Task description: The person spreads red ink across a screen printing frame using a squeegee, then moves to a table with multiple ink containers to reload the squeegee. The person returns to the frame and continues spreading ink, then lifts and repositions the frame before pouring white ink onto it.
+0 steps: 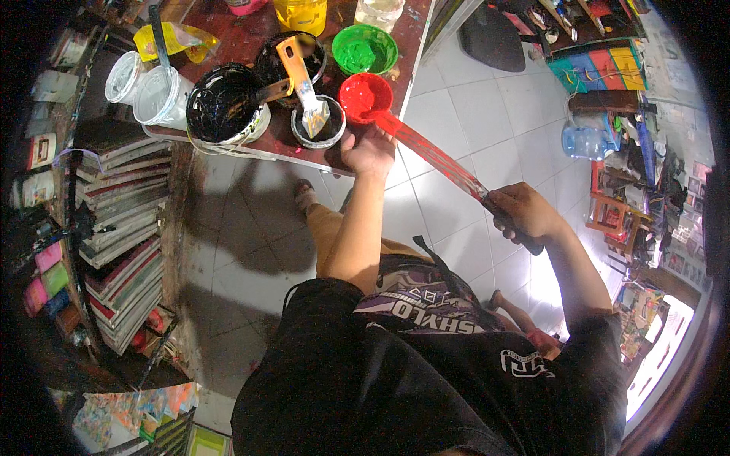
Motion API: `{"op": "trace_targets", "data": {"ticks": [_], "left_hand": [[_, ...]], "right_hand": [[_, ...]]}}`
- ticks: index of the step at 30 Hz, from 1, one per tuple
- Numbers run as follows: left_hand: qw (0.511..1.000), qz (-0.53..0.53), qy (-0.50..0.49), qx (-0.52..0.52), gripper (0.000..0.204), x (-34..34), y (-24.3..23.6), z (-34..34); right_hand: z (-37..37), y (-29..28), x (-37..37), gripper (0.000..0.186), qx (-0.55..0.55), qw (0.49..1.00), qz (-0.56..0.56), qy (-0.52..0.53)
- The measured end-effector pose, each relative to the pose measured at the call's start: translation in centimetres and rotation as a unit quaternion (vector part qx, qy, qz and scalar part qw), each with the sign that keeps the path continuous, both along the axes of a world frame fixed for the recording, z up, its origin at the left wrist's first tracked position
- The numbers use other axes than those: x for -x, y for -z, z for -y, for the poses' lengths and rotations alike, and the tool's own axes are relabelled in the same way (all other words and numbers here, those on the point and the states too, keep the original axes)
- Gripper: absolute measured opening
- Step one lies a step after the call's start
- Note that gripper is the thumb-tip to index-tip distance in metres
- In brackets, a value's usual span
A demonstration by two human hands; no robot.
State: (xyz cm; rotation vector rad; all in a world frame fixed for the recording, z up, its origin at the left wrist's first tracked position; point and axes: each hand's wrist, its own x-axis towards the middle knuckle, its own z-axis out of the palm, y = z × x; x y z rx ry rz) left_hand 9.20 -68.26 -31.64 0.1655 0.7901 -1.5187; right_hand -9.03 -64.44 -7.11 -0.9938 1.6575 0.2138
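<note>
My right hand (521, 213) is wrapped round the dark handle of a long flat spatula (437, 156). Wet red paint coats its blade, which slants up-left to a red bowl (365, 94) of red paint. Palm up, my left hand (370, 150) is cupped under the bowl's near side at the table edge, its fingers partly hidden. Beside it, a grey-rimmed cup (318, 137) holds a paint-smeared brush (313, 106) with a yellow-orange handle. A green bowl (365, 53) of green paint stands just behind the red one.
On the dark red table (399, 57) stand a black-smeared bucket (228, 106), white tubs (161, 95) and a yellow pail (300, 14). Framed screens (125, 205) are stacked at the left. Shelves with a blue water jug (587, 142) line the right, beyond a tiled floor (487, 114).
</note>
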Motion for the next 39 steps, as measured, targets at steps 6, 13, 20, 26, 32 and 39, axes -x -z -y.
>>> {"op": "trace_targets", "data": {"ticks": [6,13,20,26,32,39], "left_hand": [[0.993,0.076,0.088,-0.026,0.063,-0.2,0.5,-0.6],[0.981,0.138,0.133,-0.023,0.066,0.2,0.6,-1.3],[0.969,0.197,0.137,-0.054,0.065,-0.5,-0.9,-1.5],[0.953,0.254,0.153,-0.067,0.069,-0.9,-0.9,-1.2],[0.968,0.202,0.141,-0.048,0.076,-1.0,-0.9,-1.0],[0.987,0.114,0.113,0.005,0.084,-0.8,-0.4,-0.4]], "right_hand": [[-1.3,2.7,1.8,0.036,0.099,0.991,0.076,0.049],[1.5,17.9,-0.8,0.032,0.207,0.901,0.348,0.16],[5.3,20.4,-5.7,0.035,0.217,0.867,0.41,0.18],[6.3,21.7,-6.6,0.035,0.23,0.866,0.415,0.155],[6.4,22.4,-7.0,0.031,0.235,0.878,0.381,0.168],[5.7,22.2,-5.4,0.031,0.237,0.905,0.331,0.123]]}}
